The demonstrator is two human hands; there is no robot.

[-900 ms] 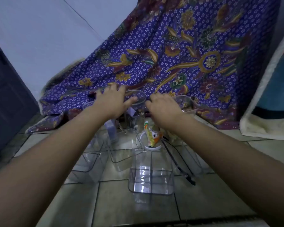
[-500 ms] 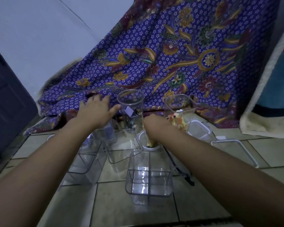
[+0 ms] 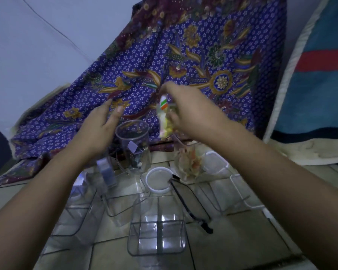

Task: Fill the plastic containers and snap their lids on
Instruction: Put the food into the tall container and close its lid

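My right hand (image 3: pixel 191 112) grips a small snack packet (image 3: pixel 165 117) with orange, green and yellow print, held up above the tall clear round container (image 3: pixel 134 145). My left hand (image 3: pixel 100 127) hovers open just left of that container's rim, fingers straight. Behind my right wrist stands a clear container with orange and white snacks inside (image 3: pixel 187 162). A round white lid (image 3: pixel 159 182) lies on the tiles between them. Several empty clear square containers stand nearer me, one at the front middle (image 3: pixel 156 236).
Clear rectangular lids (image 3: pixel 242 191) lie on the tiled floor at right. Black tongs (image 3: pixel 189 207) stretch from the white lid toward me. A purple floral cloth (image 3: pixel 183 65) hangs behind. A blue and red mat (image 3: pixel 316 84) leans at right.
My right hand lifted the snack packet off the white lid and raised it above the round container. My left hand rose and moved right, toward that container's rim.
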